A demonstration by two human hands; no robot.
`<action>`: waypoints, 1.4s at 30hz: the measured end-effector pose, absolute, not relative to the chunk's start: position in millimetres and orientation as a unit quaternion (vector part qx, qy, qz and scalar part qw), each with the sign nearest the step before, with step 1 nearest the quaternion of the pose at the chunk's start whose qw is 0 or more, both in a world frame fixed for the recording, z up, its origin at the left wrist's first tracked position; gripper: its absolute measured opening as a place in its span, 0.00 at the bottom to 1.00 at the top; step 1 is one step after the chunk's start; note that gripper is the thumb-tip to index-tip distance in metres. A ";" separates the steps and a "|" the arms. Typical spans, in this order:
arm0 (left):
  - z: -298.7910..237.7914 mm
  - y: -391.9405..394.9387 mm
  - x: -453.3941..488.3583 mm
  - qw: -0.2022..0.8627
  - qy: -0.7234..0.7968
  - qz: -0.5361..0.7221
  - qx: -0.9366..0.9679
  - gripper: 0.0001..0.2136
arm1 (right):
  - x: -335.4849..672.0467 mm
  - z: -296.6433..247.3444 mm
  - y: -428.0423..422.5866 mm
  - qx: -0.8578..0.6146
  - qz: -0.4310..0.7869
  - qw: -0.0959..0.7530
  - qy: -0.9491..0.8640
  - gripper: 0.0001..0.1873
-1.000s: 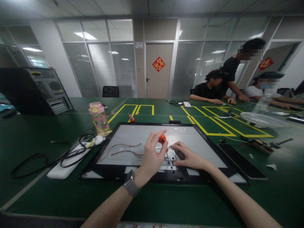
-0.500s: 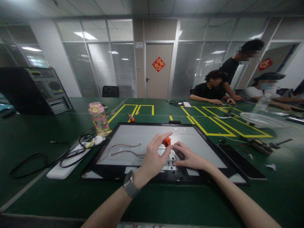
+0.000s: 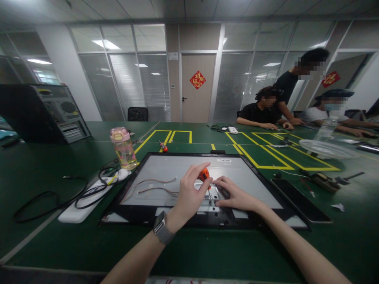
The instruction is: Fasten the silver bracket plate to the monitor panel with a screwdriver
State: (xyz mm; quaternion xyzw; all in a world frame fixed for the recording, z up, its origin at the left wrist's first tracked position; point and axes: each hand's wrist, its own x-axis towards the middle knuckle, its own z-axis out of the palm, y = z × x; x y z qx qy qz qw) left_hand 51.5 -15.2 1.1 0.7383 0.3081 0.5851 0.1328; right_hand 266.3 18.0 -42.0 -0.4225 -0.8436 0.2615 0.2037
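Note:
A flat monitor panel point(image 3: 166, 167) in a black frame lies face down on the green table, with thin brown wires point(image 3: 154, 187) across its metal back. My left hand point(image 3: 189, 195), a watch on its wrist, is closed on the orange handle of a small screwdriver point(image 3: 204, 174) that stands upright with its tip on the panel near the lower middle. My right hand point(image 3: 235, 195) rests on the panel just right of the screwdriver's tip, fingers curled together against a small metal part there.
A pink-capped bottle point(image 3: 123, 148), black cables point(image 3: 74, 195) and a white power strip point(image 3: 79, 207) lie to the left. A computer case point(image 3: 50, 112) stands far left. A dark slab point(image 3: 300, 201) and tools lie right. Several people work at the table's far right.
My left hand's fingers have shifted around the screwdriver handle, which tilted slightly and came back upright. My right hand has stayed put on the panel.

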 end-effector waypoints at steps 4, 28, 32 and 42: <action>3.3 -8.9 46.4 0.180 0.311 0.604 0.711 0.16 | 266.4 -42.1 17.8 -0.424 0.261 0.203 -0.843 0.34; -1.0 6.5 -8.5 0.251 0.373 0.670 0.590 0.17 | 263.3 -29.9 11.9 -0.450 0.277 0.179 -0.830 0.36; -2.5 7.2 -8.4 0.235 0.376 0.668 0.598 0.17 | 263.8 -30.9 11.8 -0.450 0.269 0.179 -0.833 0.36; -7.1 5.8 -5.9 0.228 0.378 0.654 0.614 0.17 | 263.9 -34.9 14.7 -0.446 0.265 0.186 -0.834 0.36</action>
